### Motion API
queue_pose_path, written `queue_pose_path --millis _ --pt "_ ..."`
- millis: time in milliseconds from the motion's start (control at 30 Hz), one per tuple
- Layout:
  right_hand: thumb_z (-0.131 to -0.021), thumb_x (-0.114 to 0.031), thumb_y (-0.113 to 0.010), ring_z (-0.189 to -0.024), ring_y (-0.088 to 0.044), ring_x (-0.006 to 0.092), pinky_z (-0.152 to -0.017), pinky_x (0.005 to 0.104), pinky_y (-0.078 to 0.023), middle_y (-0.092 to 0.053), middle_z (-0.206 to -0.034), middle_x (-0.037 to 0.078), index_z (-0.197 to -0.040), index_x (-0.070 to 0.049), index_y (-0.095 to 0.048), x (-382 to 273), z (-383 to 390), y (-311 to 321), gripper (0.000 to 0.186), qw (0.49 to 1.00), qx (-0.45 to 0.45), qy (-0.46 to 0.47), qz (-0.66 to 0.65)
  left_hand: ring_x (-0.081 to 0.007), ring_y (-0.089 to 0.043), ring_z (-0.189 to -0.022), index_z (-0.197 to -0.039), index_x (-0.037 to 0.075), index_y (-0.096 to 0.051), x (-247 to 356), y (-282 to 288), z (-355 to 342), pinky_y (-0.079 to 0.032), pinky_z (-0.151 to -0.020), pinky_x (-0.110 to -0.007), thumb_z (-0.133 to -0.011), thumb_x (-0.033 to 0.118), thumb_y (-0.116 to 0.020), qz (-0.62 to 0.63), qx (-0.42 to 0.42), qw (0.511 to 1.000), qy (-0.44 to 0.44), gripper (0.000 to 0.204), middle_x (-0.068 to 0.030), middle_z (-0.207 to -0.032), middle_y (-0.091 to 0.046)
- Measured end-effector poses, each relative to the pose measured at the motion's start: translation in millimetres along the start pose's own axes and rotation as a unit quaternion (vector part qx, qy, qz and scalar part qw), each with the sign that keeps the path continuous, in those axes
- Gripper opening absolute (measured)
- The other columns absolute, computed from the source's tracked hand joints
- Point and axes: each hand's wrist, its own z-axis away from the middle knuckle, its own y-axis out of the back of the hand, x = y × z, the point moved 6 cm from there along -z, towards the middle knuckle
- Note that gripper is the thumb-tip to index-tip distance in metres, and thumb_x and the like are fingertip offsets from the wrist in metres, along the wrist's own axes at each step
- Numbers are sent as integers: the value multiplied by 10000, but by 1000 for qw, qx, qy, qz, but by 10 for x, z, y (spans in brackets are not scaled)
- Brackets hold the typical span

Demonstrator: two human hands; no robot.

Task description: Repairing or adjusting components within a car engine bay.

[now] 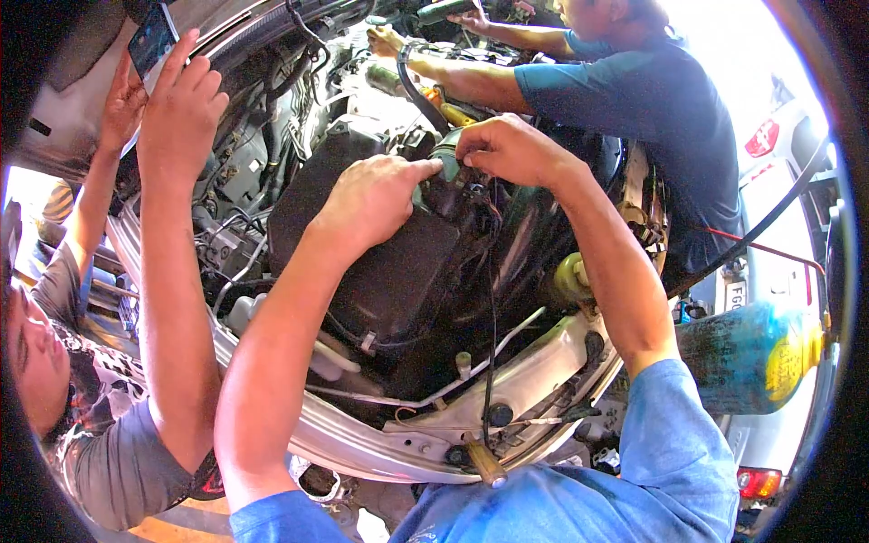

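- Extending left hand (373, 195) index finger to greenish fitting (447, 148) beside black cover (385, 276).
- Curling right hand (509, 149) at same fitting; cannot tell either grip.

1. My left forearm (279, 357), bare, rises from the lower left and slants up and rightward.
2. My left hand (377, 193) is turned back-upward; the index finger (419, 171) stretches right, while the others curl underneath, mostly hidden.
3. My right forearm (623, 281), also bare, climbs from the lower right, leaning leftward.
4. My right hand (520, 150) bends left at the wrist, its fingers (489, 133) curled and the thumb drawn close.
5. Both sets of fingertips sit near each other; I cannot tell how tightly either closes.
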Motion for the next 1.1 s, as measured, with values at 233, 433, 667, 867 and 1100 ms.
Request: queue_pose_path --millis 233,433,667,867,1100 --pt "-837 -66 -661 -716 -670 174 -696 343 -527 -705 -795 101 -1090 -54 -686 -59 24 29 255 999 7 13 -32 -352 -660 -995 -1307 127 -611 -19 -2 -12 -508 -904 -454 -842 0 -508 13 9 1000 -2 493 -202 -1035 -683" --pt "-854 -13 -602 -670 -596 91 -652 291 -506 -646 -730 36 -1122 -8 -665 89 20 16 275 989 -11 -73 -128 -345 -673 -849 -1288 105 -630 -164 60 -70 -521 -777 -411 -900 23 -508 92 48 995 16 415 -170 -904 -698" --pt "-844 -156 -685 -809 -716 239 -759 352 -554 -715 -862 172 -1070 -22 -704 -176 16 278 264 985 137 -31 -102 -98 -585 -623 -1339 143 -597 -443 290 -24 -510 -616 -260 -1007 132 -548 570 95 799 166 336 -12 -728 -632" --pt "-855 -189 -734 -723 -652 151 -703 319 -530 -717 -853 151 -1036 -7 -713 -639 -112 182 258 953 179 -31 -245 -146 -635 -627 -1390 134 -516 -391 352 35 -527 -600 -292 -1020 205 -533 661 117 715 195 376 -50 -732 -651" --pt "-909 -100 -695 -660 -578 58 -594 235 -498 -675 -778 27 -1001 24 -710 -782 -234 96 155 943 191 -39 -269 -113 -548 -548 -1389 75 -490 -335 289 -5 -444 -480 -263 -1025 224 -530 631 116 755 136 395 -13 -725 -608"
